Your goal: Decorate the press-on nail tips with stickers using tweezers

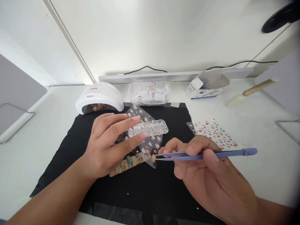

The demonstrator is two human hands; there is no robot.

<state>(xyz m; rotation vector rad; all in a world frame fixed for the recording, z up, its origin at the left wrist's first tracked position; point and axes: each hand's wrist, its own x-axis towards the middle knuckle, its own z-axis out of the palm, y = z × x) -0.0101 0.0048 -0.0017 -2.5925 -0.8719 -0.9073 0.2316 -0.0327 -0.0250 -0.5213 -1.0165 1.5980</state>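
My left hand point(105, 140) has its thumb and index finger on either side of a clear divided plastic case point(159, 126), gripping its left end. Small pale and red bits show inside the case. Beneath it lies a transparent sticker sheet point(150, 145) with red and white figures. My right hand point(201, 165) is closed around blue tweezers point(222, 153). Their tips reach the right end of a tan strip point(132, 162) carrying several decorated press-on nails point(129, 161). A small pale piece is at the tips; whether they pinch it I cannot tell.
A white nail lamp point(100, 97) stands back left. Behind the black cloth point(145, 193) is a clear tray point(150, 93) of packets. An alcohol pad box point(207, 84), a brush point(250, 92) and another sticker sheet point(214, 132) are to the right.
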